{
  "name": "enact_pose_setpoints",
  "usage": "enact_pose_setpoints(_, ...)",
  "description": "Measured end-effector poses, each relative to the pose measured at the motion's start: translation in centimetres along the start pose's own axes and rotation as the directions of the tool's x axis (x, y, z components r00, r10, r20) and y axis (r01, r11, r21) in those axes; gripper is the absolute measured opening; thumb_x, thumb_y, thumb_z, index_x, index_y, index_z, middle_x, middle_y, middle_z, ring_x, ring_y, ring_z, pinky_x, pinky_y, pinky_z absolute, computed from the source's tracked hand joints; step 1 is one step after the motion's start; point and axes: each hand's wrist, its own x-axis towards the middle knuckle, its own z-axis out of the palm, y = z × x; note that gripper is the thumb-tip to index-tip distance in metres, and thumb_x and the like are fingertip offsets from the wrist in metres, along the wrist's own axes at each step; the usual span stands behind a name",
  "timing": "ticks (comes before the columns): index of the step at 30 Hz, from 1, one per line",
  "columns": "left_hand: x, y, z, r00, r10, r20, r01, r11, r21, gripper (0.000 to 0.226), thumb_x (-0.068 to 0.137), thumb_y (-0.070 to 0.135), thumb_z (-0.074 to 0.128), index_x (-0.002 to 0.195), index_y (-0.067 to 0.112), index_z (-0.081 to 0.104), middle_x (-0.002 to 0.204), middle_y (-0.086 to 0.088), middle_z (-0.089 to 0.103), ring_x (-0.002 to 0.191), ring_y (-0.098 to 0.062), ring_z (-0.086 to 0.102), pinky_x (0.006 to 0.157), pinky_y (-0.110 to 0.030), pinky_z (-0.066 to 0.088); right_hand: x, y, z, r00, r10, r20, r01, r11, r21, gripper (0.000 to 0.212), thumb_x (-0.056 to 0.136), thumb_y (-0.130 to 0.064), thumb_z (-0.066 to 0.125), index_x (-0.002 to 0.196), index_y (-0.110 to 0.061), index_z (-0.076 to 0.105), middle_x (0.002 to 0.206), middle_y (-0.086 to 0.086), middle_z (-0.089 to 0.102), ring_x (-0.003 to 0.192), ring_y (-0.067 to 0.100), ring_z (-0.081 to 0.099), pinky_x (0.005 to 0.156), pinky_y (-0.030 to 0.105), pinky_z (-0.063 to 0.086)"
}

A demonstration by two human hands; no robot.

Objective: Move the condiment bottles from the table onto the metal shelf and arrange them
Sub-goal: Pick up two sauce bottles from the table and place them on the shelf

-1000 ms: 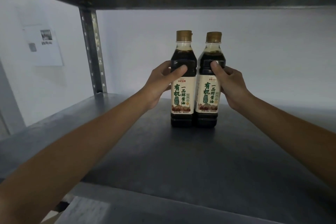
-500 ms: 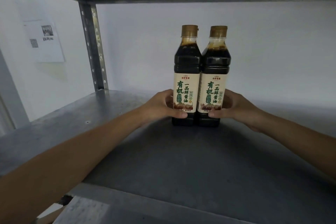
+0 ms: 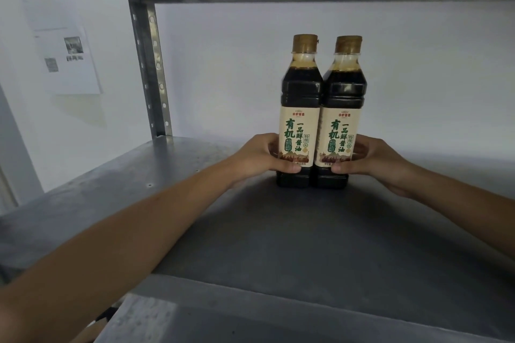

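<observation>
Paper on the wall point(image 3: 67, 60): it hangs flat, far to the left, and is not part of our job.
Shelf post point(image 3: 150, 69): a grey strip with holes, standing at the back left corner.
Metal shelf point(image 3: 111, 189): flat, grey and hard. Both bottles stand on it near the back wall.
Left hand point(image 3: 259, 159): our fingers curl round the low part of the left soy sauce bottle point(image 3: 301, 97), with the thumb across the front.
Right soy sauce bottle point(image 3: 344, 97): it stands up straight and touches the left one. Both labels face us.
Right hand point(image 3: 373, 160): our fingers wrap round the low part of that bottle.
How they handle: they look nearly full, so we think they are heavy. The sides look smooth and may slip. A low grip should keep them from tipping.
</observation>
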Motion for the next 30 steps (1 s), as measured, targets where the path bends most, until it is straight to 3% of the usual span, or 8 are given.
enact_pose_setpoints(3, 0.1, -0.4, -0.5, 1.000, -0.001, 0.011, 0.001, 1.000, -0.012, 0.055, 0.071, 0.006, 0.080, 0.121, 0.009, 0.059, 0.114, -0.002, 0.068, 0.104, -0.012, 0.064, 0.086, -0.020, 0.052, 0.0, -0.3, 0.8, 1.000, 0.019, -0.025, -0.018, 1.000, 0.021, 0.053, 0.068, 0.004, 0.076, 0.113, -0.022, 0.062, 0.109, -0.005, 0.070, 0.101, 0.014, 0.066, 0.079, 0.022, 0.055)
enact_pose_setpoints(7, 0.3, -1.2, -2.1, 1.000, 0.004, 0.003, -0.004, 1.000, -0.006, 0.056, 0.068, 0.009, 0.082, 0.120, 0.011, 0.060, 0.112, -0.001, 0.068, 0.103, -0.014, 0.062, 0.092, -0.028, 0.050, 0.4, -0.9, 2.6, 0.997, 0.038, -0.064, -0.035, 0.998, 0.048, 0.055, 0.069, 0.006, 0.075, 0.116, -0.020, 0.062, 0.111, -0.005, 0.070, 0.101, 0.014, 0.067, 0.075, 0.019, 0.056)
enact_pose_setpoints(18, 0.1, -4.2, -10.6, 0.999, -0.017, 0.047, 0.018, 1.000, -0.016, 0.058, 0.068, 0.001, 0.081, 0.121, 0.008, 0.060, 0.114, -0.003, 0.068, 0.106, -0.013, 0.061, 0.096, -0.029, 0.047, 4.9, -2.9, 10.5, 0.990, 0.086, -0.111, -0.078, 0.995, 0.069, 0.055, 0.068, 0.005, 0.076, 0.116, -0.019, 0.062, 0.112, -0.002, 0.069, 0.103, 0.016, 0.065, 0.082, 0.030, 0.054)
enact_pose_setpoints(24, 1.0, -6.4, -15.8, 0.998, -0.056, 0.006, 0.056, 0.997, 0.061, 0.059, 0.067, 0.005, 0.082, 0.121, 0.011, 0.060, 0.114, -0.003, 0.066, 0.108, -0.017, 0.058, 0.101, -0.037, 0.043, 8.8, -3.7, 14.8, 0.989, 0.099, -0.112, -0.093, 0.994, 0.059, 0.057, 0.069, 0.002, 0.078, 0.120, -0.016, 0.061, 0.115, 0.000, 0.067, 0.104, 0.018, 0.064, 0.080, 0.030, 0.054)
enact_pose_setpoints(30, 2.0, -8.2, -19.1, 0.986, -0.124, -0.109, 0.123, 0.992, -0.013, 0.063, 0.064, -0.003, 0.081, 0.121, 0.012, 0.057, 0.113, -0.008, 0.066, 0.111, -0.024, 0.058, 0.105, -0.047, 0.042, 12.4, -3.9, 17.8, 0.987, 0.109, -0.115, -0.102, 0.993, 0.066, 0.058, 0.069, 0.001, 0.078, 0.122, -0.015, 0.059, 0.118, 0.003, 0.065, 0.105, 0.018, 0.063, 0.081, 0.031, 0.055)
